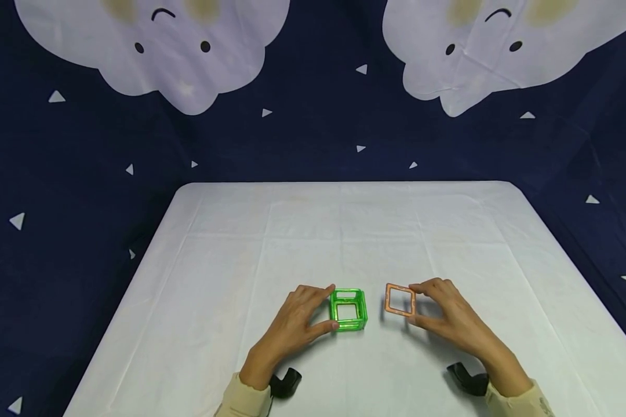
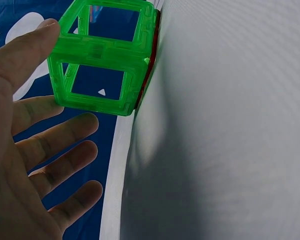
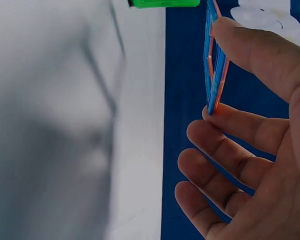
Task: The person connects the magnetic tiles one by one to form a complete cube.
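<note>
Between thumb and index finger, my left hand (image 1: 294,322) holds a green see-through cube (image 1: 349,325) built of square magnetic tiles with open middles. In the left wrist view, a red edge (image 2: 149,62) shows along the cube's side against the white table. The other three fingers stay off the cube, spread apart. To the right, my right hand (image 1: 451,315) pinches an orange square magnetic tile (image 1: 388,298) by its right side, thumb and index finger at its corners. Blue edging (image 3: 208,60) lies against the orange in the right wrist view. A gap separates tile and cube.
The white-covered table (image 1: 339,231) stretches away from the hands to a rounded far edge. Behind it hangs a dark blue cloth (image 1: 313,133) with white clouds and small triangles. Black curved pieces (image 1: 287,383) sit by both wrists.
</note>
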A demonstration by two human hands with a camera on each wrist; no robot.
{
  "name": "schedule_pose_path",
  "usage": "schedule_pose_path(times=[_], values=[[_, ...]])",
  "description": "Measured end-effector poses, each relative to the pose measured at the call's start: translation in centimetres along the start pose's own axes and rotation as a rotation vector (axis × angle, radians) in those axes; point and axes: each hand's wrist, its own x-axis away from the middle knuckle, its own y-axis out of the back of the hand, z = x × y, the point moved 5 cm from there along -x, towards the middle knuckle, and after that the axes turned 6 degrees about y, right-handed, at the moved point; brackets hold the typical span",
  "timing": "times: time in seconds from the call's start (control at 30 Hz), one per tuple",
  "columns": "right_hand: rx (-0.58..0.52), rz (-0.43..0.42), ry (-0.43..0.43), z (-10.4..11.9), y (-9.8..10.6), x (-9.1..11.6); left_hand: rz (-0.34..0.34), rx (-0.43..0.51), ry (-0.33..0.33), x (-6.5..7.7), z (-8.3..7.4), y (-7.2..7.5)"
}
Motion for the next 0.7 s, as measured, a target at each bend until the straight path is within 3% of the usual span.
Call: schedule_pose_path(times=[0.7], values=[[-0.073,0.017,0.071,2.6,-0.5,-2.6,-0.008,-0.008,0.000,0.0,0.0,-0.1]])
